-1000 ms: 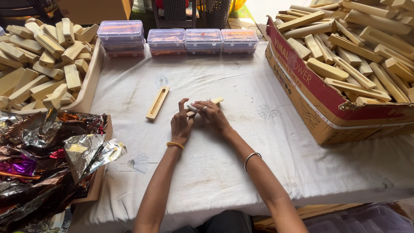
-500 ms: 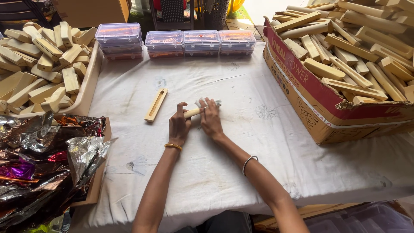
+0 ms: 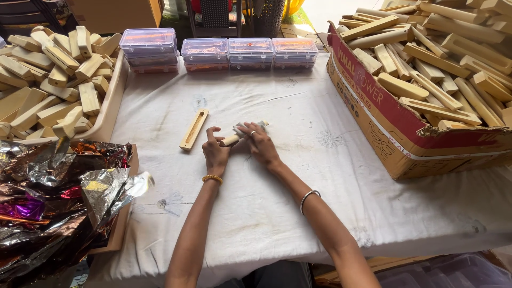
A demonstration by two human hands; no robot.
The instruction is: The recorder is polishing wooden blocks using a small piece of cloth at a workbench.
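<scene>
Both hands were closed on one small wooden stick (image 3: pixel 230 140) w/ a scrap of white wrap (image 3: pixel 246 128) round its far end: left hand (image 3: pixel 215 152) gripped the bare near end, thumb raised, fingers curled under; right hand (image 3: pixel 260 143) pressed fingers over the wrapped end, ring on one finger. Stick lay low over the white tablecloth (image 3: pixel 298 197), about mid-table, angled up to the right; couldn't tell if it touched the cloth. Just left of the hands, apart from them, a slotted wooden piece (image 3: pixel 194 128) lay flat on the cloth. Far left, a tray (image 3: pixel 114 96) heaped w/ wooden blocks; in front of it, crumpled foil sheets (image 3: pixel 58 186), silver w/ purple & orange bits. Along the back edge, a row of clear plastic boxes (image 3: pixel 205 52), leftmost stacked higher. At right, a cardboard box (image 3: pixel 394 133) w/ a red side, full of long slotted wooden pieces. Gold bangle on left wrist, silver one on right forearm.
</scene>
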